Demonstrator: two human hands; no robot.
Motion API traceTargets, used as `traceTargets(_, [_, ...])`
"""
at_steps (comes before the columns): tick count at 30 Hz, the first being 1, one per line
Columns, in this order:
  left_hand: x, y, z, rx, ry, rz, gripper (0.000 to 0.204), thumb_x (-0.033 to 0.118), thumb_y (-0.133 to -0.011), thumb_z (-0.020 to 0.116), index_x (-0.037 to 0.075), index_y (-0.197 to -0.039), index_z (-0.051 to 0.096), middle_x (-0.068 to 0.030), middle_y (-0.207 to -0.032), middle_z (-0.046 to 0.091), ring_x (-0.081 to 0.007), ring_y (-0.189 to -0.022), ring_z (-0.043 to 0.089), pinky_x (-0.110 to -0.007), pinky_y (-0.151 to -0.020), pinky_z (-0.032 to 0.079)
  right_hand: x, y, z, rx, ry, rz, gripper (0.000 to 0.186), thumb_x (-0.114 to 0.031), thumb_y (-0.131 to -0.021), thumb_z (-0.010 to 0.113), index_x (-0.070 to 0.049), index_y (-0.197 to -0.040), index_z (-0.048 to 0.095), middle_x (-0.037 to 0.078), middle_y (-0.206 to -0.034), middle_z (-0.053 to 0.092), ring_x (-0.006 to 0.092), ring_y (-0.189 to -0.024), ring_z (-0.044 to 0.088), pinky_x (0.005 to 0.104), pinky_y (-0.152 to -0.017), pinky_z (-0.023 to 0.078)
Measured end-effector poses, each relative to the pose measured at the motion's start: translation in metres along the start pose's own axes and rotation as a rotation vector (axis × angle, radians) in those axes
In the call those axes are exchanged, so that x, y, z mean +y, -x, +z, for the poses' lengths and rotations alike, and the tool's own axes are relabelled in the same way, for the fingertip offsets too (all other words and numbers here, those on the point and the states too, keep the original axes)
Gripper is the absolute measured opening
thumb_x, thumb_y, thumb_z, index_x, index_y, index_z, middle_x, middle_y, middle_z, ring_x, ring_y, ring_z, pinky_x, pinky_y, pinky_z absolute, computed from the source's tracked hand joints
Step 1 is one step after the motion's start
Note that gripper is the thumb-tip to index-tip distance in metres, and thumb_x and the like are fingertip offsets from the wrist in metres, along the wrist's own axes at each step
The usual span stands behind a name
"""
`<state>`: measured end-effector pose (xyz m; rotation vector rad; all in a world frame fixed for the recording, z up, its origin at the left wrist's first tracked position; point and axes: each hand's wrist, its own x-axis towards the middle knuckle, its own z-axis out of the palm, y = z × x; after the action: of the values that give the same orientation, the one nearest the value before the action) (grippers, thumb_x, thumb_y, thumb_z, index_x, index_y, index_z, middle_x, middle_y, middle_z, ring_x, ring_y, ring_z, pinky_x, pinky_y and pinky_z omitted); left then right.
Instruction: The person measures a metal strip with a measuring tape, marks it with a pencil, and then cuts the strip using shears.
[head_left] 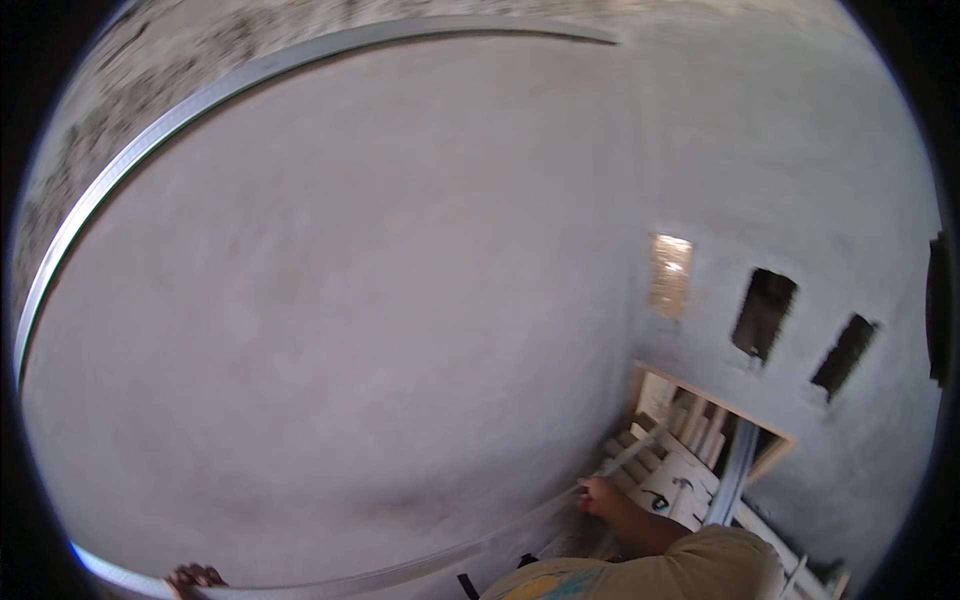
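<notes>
A long, pale metal channel (pixel 400 580) runs along the lower part of the view, beside a grey plastered surface. At its left stretch, the fingers of my left hand (pixel 195 577) are curled over its edge. Further right, my right hand (pixel 596 495) is closed around the same channel, with something red showing at the hand. My right arm is bent and comes from a tan sleeve. Another metal channel (pixel 190 112) lies along the far and left border of the grey surface (pixel 330 280), where rough stone-like material begins.
At the lower right, a wood-framed opening (pixel 715 400) shows planks and another metal profile (pixel 735 470). A hammer (pixel 683 487) and a black tool (pixel 655 499) lie on a pale board. The right wall has a bright opening (pixel 670 275) and dark recesses (pixel 765 315).
</notes>
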<state>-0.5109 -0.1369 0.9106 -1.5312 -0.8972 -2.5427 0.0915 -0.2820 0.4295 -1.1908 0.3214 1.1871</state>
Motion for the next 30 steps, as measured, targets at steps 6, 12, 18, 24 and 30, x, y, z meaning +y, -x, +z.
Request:
traceTargets(6, [0.078,0.100,0.097,-0.236,0.224,-0.669,0.053,0.056,-0.097,0.059,0.004,-0.088,0.062,-0.0088,-0.081,0.060,-0.0220,-0.077,0.057,-0.038,-0.074,0.047,0.001,0.096,0.090,-0.106,-0.213,0.027,0.011,-0.015,-0.098,0.060,-0.007,-0.098,0.053,0.006,-0.083,0.052,0.0165,-0.061,0.046,0.0414,-0.055,0.046])
traceTargets(12, [0.073,0.183,0.128,-0.598,0.763,-0.888,0.046,0.056,-0.098,0.060,0.010,-0.099,0.059,-0.0084,-0.081,0.058,-0.0275,-0.079,0.060,-0.051,-0.082,0.053,-0.007,0.177,0.135,-0.293,-0.358,-0.005,0.013,-0.013,-0.097,0.062,-0.008,-0.090,0.052,0.007,-0.077,0.052,0.0165,-0.057,0.045,0.0404,-0.054,0.044])
traceTargets(18, [0.066,0.158,0.128,-0.836,0.916,-0.738,0.064,0.072,-0.094,0.048,0.009,-0.089,0.053,-0.0099,-0.075,0.056,-0.0336,-0.074,0.060,-0.055,-0.079,0.053,-0.011,0.182,0.109,-0.152,-0.408,-0.138,0.012,-0.015,-0.097,0.062,-0.007,-0.091,0.056,0.006,-0.075,0.054,0.0159,-0.056,0.045,0.0392,-0.054,0.043])
traceTargets(24, [0.054,0.075,0.094,-0.718,1.185,-0.603,0.055,0.065,-0.097,0.052,0.011,-0.092,0.055,-0.0073,-0.078,0.054,-0.0246,-0.068,0.055,-0.041,-0.065,0.051,-0.023,0.153,0.071,0.024,-0.547,-0.121,0.012,-0.018,-0.098,0.064,-0.009,-0.093,0.058,0.005,-0.077,0.055,0.0144,-0.056,0.044,0.0359,-0.052,0.042])
traceTargets(30, [0.054,-0.007,0.037,-0.359,1.016,-0.190,0.032,0.049,-0.101,0.060,0.018,-0.098,0.055,0.0022,-0.088,0.041,-0.0096,-0.065,0.041,-0.026,-0.061,0.040,-0.025,0.120,0.030,0.125,-0.472,-0.138,0.025,-0.024,-0.094,0.073,-0.011,-0.087,0.052,0.004,-0.070,0.049,0.0166,-0.049,0.043,0.0375,-0.048,0.039])
